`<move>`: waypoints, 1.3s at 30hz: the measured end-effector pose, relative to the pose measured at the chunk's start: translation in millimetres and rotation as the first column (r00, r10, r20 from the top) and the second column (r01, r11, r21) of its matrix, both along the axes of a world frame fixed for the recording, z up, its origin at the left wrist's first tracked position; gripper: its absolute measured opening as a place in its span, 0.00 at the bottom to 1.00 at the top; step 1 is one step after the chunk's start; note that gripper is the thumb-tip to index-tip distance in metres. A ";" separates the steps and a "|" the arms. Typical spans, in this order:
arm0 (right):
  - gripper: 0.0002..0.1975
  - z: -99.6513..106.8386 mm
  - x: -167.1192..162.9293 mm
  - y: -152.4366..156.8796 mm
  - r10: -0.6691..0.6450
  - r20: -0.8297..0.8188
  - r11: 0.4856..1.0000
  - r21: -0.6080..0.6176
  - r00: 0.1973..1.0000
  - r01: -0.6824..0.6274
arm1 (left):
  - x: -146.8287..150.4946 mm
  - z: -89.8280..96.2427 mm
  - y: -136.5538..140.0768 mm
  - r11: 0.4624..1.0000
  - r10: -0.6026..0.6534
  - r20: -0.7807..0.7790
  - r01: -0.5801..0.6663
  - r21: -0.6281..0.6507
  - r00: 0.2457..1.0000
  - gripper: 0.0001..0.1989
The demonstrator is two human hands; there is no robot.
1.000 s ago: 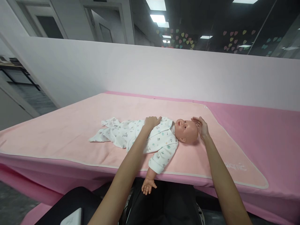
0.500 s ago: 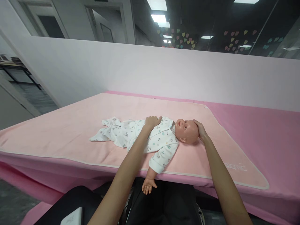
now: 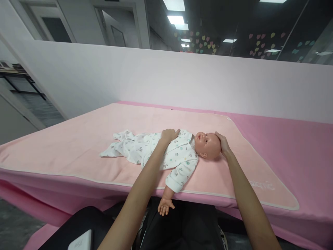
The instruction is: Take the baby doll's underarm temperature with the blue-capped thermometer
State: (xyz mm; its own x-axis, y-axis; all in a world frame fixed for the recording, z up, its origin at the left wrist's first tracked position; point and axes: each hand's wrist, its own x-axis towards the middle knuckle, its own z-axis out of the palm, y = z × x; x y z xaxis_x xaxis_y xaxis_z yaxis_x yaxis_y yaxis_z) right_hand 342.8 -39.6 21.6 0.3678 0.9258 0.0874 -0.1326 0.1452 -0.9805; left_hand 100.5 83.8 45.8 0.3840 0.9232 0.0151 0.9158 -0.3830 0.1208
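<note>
A baby doll (image 3: 182, 154) in white printed pyjamas lies on its back on a peach-coloured mat (image 3: 78, 139), its head to the right and its legs to the left. My left hand (image 3: 170, 134) rests across the doll's torso, its fingers curled over the far side and partly hidden, the thumb towards the chest. At the crown of the doll's bald head (image 3: 211, 147), my right hand (image 3: 222, 143) is cupped round it. The doll's near arm hangs past the front edge, palm up. Its far arm is out of sight.
Pink cloth (image 3: 293, 149) covers the table beneath the mat. Behind it stands a low white wall (image 3: 182, 80) topped by dark glass with heart stickers. My legs are under the front edge. A white box-like device (image 3: 81, 240) lies on a black surface at lower left.
Almost nothing differs. The fingers of my right hand have shifted very slightly on the doll's head; my left hand stays in place.
</note>
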 end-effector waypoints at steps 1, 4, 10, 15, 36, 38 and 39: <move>0.20 -0.2 -1.4 -0.7 0.033 0.012 0.999 -0.027 0.999 -0.033 | 0.1 -0.1 0.0 1.000 0.001 0.003 -0.001 -0.002 1.000 0.31; 0.19 0.1 -4.1 -2.6 0.070 0.028 0.996 -0.050 0.997 -0.069 | 0.1 0.2 -0.4 1.000 0.003 0.011 -0.003 -0.009 1.000 0.31; 0.19 1.0 -3.5 -2.8 0.045 0.029 0.997 -0.059 0.999 -0.043 | 0.0 1.0 -1.5 1.000 0.001 0.011 -0.001 -0.008 1.000 0.31; 0.21 -1.2 3.1 1.6 -0.045 0.009 0.998 0.034 0.999 0.045 | 0.0 1.1 -1.5 1.000 0.000 0.010 0.000 -0.007 1.000 0.31; 0.23 -0.1 -3.7 -5.0 0.113 0.049 0.993 -0.046 0.992 -0.111 | -0.3 -8.3 12.0 0.999 0.024 0.135 -0.018 -0.042 0.991 0.29; 0.22 -0.6 -3.2 -4.3 0.112 0.041 0.993 -0.038 0.993 -0.111 | -1.1 -9.3 14.8 0.998 0.033 0.183 -0.024 -0.050 0.982 0.28; 0.22 -0.4 -3.0 -3.8 0.093 0.038 0.995 -0.029 0.995 -0.092 | -1.8 -9.6 15.2 0.998 0.038 0.212 -0.027 -0.052 0.976 0.27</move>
State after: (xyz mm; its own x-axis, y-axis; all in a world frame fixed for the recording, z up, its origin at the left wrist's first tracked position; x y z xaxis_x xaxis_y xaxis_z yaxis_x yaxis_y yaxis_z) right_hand 339.9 -43.4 21.2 0.2774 0.9578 0.0748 -0.1051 0.1076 -0.9886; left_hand 98.7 99.0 36.2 0.3468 0.9367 0.0479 0.8788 -0.3423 0.3324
